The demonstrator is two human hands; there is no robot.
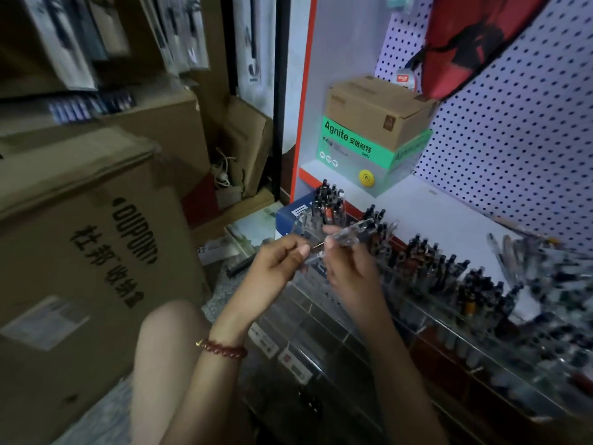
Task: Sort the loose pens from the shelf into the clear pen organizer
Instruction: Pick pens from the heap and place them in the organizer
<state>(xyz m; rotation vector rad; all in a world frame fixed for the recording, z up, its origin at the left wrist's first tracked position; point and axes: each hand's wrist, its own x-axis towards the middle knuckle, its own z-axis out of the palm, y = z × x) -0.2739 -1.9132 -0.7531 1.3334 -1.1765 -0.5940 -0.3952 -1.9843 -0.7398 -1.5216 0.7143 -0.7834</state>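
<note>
both hands grasp 1 clear pen: the right hand curls its fingers round the barrel, the left hand pinches its lower end, and the pen slants up to the right. just below and right of the grip stands the clear pen organizer, with pens upright in it; further right, loose pens lie blurred on the white shelf

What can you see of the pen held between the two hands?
The pen has a clear plastic-looking barrel with a dark section toward its upper-right end. It lies tilted, thin tip pointing lower left. The right hand grips the barrel; the left hand pinches near the tip. Blur hides finer detail.
</note>
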